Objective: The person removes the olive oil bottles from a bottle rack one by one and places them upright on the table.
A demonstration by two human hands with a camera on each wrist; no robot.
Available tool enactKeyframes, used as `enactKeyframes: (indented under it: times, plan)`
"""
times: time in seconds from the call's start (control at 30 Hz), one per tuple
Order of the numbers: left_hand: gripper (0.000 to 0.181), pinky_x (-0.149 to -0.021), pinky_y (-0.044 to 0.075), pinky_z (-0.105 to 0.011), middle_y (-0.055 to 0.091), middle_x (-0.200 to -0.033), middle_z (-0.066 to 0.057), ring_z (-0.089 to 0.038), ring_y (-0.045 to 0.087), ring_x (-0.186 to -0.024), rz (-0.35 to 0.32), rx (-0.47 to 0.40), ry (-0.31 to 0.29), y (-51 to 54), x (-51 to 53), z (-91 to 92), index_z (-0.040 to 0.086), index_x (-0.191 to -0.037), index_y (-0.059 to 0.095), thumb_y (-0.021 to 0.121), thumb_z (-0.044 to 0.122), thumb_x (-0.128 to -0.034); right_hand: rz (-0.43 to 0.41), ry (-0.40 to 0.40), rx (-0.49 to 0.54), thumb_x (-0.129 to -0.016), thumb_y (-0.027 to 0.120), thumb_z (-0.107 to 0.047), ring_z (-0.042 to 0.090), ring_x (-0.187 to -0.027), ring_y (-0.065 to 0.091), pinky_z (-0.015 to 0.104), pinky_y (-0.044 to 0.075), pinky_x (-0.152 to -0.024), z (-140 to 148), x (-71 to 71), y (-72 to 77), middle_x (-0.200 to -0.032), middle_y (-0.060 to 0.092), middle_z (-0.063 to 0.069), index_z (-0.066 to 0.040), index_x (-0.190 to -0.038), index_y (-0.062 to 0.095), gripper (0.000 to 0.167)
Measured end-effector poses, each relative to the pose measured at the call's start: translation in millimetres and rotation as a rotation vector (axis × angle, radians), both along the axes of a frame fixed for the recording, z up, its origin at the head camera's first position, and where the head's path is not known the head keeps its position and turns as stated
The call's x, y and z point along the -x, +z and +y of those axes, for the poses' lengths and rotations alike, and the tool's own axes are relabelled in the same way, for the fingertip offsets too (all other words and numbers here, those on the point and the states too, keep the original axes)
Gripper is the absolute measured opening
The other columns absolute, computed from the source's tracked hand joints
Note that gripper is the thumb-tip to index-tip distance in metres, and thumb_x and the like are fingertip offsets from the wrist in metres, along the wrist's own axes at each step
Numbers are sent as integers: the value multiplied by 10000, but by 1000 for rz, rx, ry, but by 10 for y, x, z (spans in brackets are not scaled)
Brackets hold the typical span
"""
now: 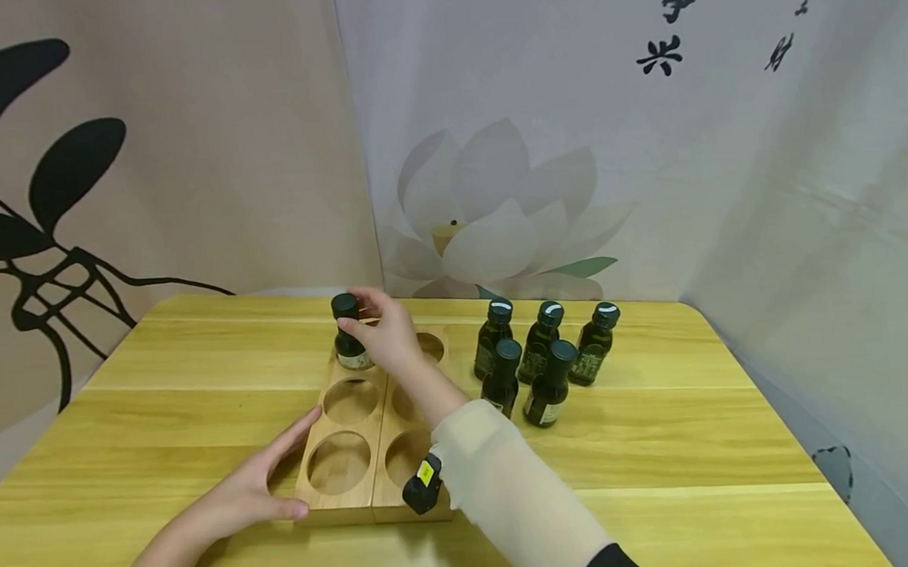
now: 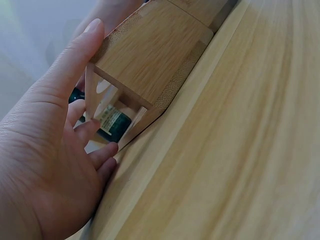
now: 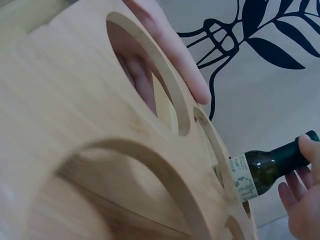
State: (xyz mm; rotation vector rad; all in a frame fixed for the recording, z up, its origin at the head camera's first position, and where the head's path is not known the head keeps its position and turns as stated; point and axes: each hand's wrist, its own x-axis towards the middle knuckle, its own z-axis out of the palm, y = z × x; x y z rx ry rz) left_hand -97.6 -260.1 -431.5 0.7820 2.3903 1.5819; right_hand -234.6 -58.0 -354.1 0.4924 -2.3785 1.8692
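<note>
A light wooden rack (image 1: 340, 506) with round holes in two rows lies on the table. My right hand (image 1: 386, 329) pinches a small dark green bottle (image 1: 349, 347) by its cap and neck. This bottle stands upright in the far left hole; the right wrist view shows its pale label (image 3: 243, 179) partly through the opening. At the rack's near left corner rests my left hand (image 1: 239, 491), thumb at the front corner, index finger along the side. Through the rack's open side, the left wrist view shows the bottle's lower part (image 2: 115, 124).
Several matching dark bottles (image 1: 551, 384) stand to the right of the rack, past my right forearm. The yellow wooden table (image 1: 655, 443) reaches back to a printed curtain (image 1: 269, 156). A small black device (image 1: 422, 489) sits at my right wrist, over the rack's near right corner.
</note>
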Motion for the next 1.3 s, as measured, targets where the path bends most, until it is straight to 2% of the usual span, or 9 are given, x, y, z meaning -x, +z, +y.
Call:
enactKeyframes:
  times: [0.3,0.63,0.8,1.0,1.3]
  plan:
    - [956,-910,111,-803,139,-1573,-143,-508,159,-1336,-23,-2,-1,-6,0,-3,250,-1549,156,769,337,-820,32,-2,51,-887,683,-99,116,-981,582,214,494,-819,-44,-20,-49,-1098,642,7,-103,-1259,599,382]
    - [958,-933,119,-788,145,-1573,-131,-505,160,-1335,-15,-2,-6,10,12,13,252,-1548,158,773,329,-818,61,-15,55,-892,672,-70,134,-973,572,212,494,-820,-37,-48,-23,-1089,638,28,-79,-1240,589,358]
    - [963,-920,114,-797,138,-1574,-133,-520,170,-1337,-24,-1,-3,10,12,12,251,-1548,157,776,323,-815,105,-24,69,-889,673,-47,144,-958,579,208,499,-810,-18,-37,-1,-1062,638,41,-77,-1229,590,351]
    - [984,-924,114,-793,147,-1573,-135,-511,174,-1331,-3,-1,2,4,2,5,240,-1548,165,796,296,-795,141,-21,67,-900,660,-53,138,-958,570,218,494,-822,41,-50,64,-1035,610,22,-84,-1214,585,325]
    - [986,-912,118,-796,154,-1573,-126,-516,192,-1324,27,-1,11,1,-20,0,225,-1548,170,796,297,-790,218,-1,90,-899,651,-20,158,-963,574,225,487,-834,198,-97,263,-1062,608,63,-58,-1230,570,343]
